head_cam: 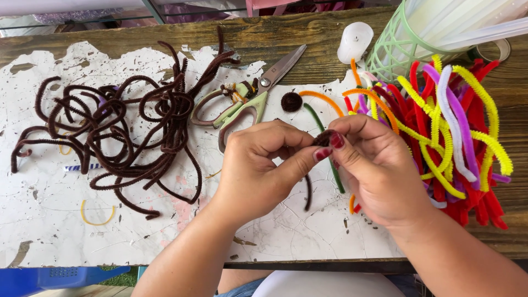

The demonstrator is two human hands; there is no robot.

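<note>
My left hand [263,165] and my right hand [374,165] meet over the middle of the table, both pinching a dark brown pipe cleaner [322,138] rolled into a small coil between the fingertips. Its loose tail [308,192] hangs down below my left thumb. A finished brown coil [291,102] lies on the table just beyond my hands. Next to it a green pipe cleaner [316,118] runs under my hands.
A tangled heap of brown pipe cleaners [110,132] covers the left of the cracked white board [49,220]. Scissors [247,99] lie behind my left hand. Red, yellow, purple and orange pipe cleaners [451,137] pile at the right, beside a green basket [396,49] and a white candle [355,41].
</note>
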